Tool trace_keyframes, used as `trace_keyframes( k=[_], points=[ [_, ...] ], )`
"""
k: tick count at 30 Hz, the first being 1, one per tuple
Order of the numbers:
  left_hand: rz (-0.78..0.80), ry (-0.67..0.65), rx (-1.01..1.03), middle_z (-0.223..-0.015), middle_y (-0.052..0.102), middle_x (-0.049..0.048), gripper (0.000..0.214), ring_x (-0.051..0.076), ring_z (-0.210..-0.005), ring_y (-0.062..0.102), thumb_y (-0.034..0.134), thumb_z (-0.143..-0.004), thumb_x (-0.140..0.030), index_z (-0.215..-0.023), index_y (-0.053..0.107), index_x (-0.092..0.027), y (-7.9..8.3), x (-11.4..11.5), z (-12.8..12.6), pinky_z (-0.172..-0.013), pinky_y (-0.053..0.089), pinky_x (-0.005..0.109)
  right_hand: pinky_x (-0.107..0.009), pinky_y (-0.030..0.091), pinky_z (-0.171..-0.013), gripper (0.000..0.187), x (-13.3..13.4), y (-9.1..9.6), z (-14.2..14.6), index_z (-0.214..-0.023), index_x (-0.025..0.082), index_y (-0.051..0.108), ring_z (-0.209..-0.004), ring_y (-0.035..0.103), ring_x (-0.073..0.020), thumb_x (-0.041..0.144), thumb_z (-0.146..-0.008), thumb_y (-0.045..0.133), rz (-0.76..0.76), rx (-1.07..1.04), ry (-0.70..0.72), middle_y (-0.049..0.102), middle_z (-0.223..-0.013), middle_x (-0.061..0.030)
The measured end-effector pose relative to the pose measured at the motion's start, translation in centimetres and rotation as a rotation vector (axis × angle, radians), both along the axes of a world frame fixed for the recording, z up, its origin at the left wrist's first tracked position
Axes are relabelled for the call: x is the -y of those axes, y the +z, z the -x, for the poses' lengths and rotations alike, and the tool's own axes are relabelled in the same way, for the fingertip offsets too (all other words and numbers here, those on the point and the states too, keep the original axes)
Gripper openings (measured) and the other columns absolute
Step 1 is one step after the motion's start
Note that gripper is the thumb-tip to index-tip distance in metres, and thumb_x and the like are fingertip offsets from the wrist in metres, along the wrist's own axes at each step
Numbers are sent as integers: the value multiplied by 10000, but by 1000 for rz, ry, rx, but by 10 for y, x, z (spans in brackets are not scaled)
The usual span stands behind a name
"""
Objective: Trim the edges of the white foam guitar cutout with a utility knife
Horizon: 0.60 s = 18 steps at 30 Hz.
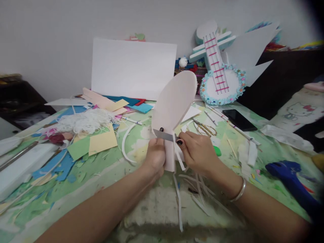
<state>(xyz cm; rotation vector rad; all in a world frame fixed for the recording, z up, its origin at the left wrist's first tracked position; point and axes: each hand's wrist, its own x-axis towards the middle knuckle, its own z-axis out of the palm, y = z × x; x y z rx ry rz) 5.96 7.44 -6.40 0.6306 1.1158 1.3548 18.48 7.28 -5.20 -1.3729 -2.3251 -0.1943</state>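
My left hand [155, 156] is closed around the narrow handle end of a white paddle-shaped foam board [176, 98], which stands upright with its rounded end up. In my right hand [196, 150] is a craft knife [165, 135]. Its flat blade lies across the neck of the board, pointing left near my left thumb; my right fingers hide most of the handle. A thin white foam strip [179, 199] hangs below the board's handle end. More cut strips [199, 189] lie on the table beneath my right forearm.
Gold-handled scissors [205, 128], a black phone [240, 120] and a blue glue gun [287, 172] lie to the right. Tangled white string [86, 119] and coloured sheets [102, 141] cover the left. A decorated foam instrument [219, 72] and a white board [134, 67] stand behind.
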Motion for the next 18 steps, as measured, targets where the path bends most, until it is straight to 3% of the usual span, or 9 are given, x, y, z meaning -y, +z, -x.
trace_keyframes(
  k=[10, 18],
  points=[
    [28, -19, -55, -374, 405, -46, 252, 75, -336, 360, 495, -831, -240, -594, 512, -154, 4, 1, 3, -369, 303, 187, -282, 209, -577, 378, -4, 1, -4, -791, 174, 535, -632, 484, -161, 348, -934, 231, 35, -22, -13, 559, -700, -46],
    [67, -24, -84, -347, 384, -39, 397, 91, -297, 366, 465, -879, -404, -559, 459, -169, 5, 1, 6, -323, 245, 205, -279, 216, -575, 384, -10, -1, -9, -747, 181, 517, -616, 482, -161, 362, -933, 234, 23, -37, -21, 546, -666, -43]
  ],
)
